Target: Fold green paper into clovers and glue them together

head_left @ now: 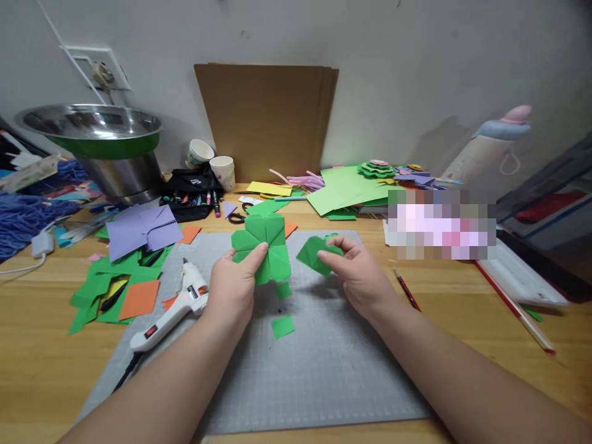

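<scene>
My left hand is closed on a creased green paper cutout with notched corners, its thumb lying across the middle. To the right, my right hand pinches a smaller folded piece of green paper, pointed at its left end. The two papers are held apart, above the grey cutting mat. Small green paper scraps lie on the mat below. A white glue gun rests beside my left forearm, its nozzle pointing away from me.
Green offcuts, an orange square and purple paper lie at left. Behind stand a metal bowl, a pencil case, paper cups and cardboard. Right are a red pencil and a bottle.
</scene>
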Motion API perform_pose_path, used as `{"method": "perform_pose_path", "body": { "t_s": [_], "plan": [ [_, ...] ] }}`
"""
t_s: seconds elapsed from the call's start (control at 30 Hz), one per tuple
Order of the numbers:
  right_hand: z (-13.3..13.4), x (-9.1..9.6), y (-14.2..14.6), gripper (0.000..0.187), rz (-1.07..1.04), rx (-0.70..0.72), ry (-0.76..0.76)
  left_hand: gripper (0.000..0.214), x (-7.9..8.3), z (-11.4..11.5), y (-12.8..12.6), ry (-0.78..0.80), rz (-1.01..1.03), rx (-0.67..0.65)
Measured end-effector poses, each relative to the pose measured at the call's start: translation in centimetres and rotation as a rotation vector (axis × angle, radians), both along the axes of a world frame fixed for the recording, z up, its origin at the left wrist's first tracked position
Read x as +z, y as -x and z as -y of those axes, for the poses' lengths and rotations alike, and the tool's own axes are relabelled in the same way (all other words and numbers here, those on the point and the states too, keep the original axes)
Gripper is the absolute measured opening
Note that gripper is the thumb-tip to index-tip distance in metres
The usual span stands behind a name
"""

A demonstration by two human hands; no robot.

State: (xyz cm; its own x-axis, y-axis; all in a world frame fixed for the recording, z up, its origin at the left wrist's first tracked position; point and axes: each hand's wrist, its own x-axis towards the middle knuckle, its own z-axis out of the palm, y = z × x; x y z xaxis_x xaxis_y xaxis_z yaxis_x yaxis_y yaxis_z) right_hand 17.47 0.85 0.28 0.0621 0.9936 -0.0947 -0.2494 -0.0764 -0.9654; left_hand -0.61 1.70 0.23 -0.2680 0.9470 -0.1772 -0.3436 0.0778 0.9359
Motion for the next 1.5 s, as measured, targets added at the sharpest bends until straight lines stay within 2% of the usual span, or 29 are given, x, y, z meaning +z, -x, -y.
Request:
{"method": "perform_pose_path", "body": {
  "t_s": [0.07,0.17,0.23,0.4,0.47,0.6,0.73,0.8,0.93,1.1,1.2,1.4,1.5],
  "plan": [
    [0.2,0.6,0.0,0.029,-0.238,0.031,0.062,0.043,-0.2,0.1,0.0,-0.002,-0.039,-0.014],
    [0.6,0.7,0.3,0.026,-0.358,0.142,0.124,0.042,-0.2,0.4,-0.2,-0.021,-0.068,-0.081],
    [0.8,0.4,0.5,0.025,-0.331,0.154,0.13,0.041,-0.1,0.7,-0.4,-0.032,-0.059,-0.151],
    [0.8,-0.3,0.7,0.037,-0.245,0.05,0.117,0.039,0.3,1.1,-0.8,-0.029,-0.029,-0.257],
    [0.8,-0.2,0.7,0.042,-0.201,0.087,0.12,0.04,0.4,1.2,-0.9,-0.032,-0.046,-0.256],
    [0.7,0.1,0.4,0.031,-0.013,0.182,0.133,0.042,0.9,1.4,-0.9,-0.027,-0.113,-0.224],
    [0.5,0.3,-0.1,0.027,0.114,0.213,0.057,0.043,1.4,1.5,-1.0,-0.018,-0.131,-0.207],
    [0.5,0.3,-0.3,0.026,0.119,0.192,0.014,0.043,1.4,1.5,-1.0,-0.012,-0.124,-0.201],
    [0.6,0.1,-0.1,0.028,0.108,0.054,-0.035,0.04,1.2,1.4,-1.0,0.001,-0.098,-0.233],
    [0.9,0.3,0.3,0.031,0.056,0.048,-0.002,0.04,0.9,1.4,-1.0,0.021,-0.092,-0.256],
    [0.8,0.8,0.2,0.035,-0.025,0.116,0.09,0.039,0.9,1.4,-0.8,0.001,-0.094,-0.264],
    [0.3,1.4,-1.3,0.026,-0.107,0.364,0.216,0.042,1.4,1.3,-0.6,0.007,-0.146,-0.243],
    [0.1,1.2,-1.6,0.031,-0.089,0.343,0.185,0.04,1.7,1.5,-0.7,0.017,-0.191,-0.224]
  ]
}}
